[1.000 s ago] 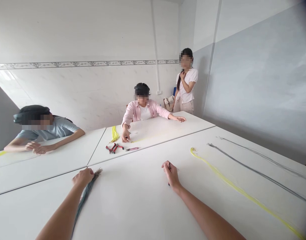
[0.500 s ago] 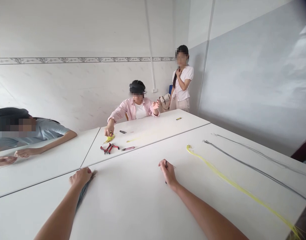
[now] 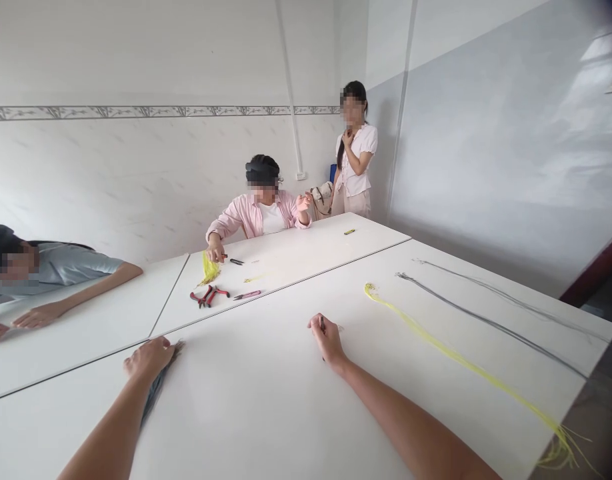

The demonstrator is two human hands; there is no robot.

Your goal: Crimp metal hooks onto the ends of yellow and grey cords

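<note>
My left hand point(image 3: 149, 358) rests closed on the white table point(image 3: 266, 400), gripping the end of a dark grey wire bundle point(image 3: 156, 390) that runs back under my forearm. My right hand point(image 3: 327, 337) lies near the table's middle, fingers curled around a small dark tool point(image 3: 323, 326) that I cannot make out clearly. A long yellow wire bundle point(image 3: 451, 357) stretches to the right of that hand. Two thin dark wire strands point(image 3: 491, 325) lie beyond it, nearer the wall.
Across the table a seated person in a pink shirt point(image 3: 259, 215) holds yellow wires point(image 3: 209, 270); red pliers point(image 3: 209, 295) and a pink cutter point(image 3: 247, 295) lie nearby. Another person point(image 3: 51, 280) leans on the left table. A third person point(image 3: 353, 160) stands at the corner.
The view has swung right, so everything sits further left in frame. The person in pink lifted one hand and pulled the yellow wires in. My hands have kept their grips.
</note>
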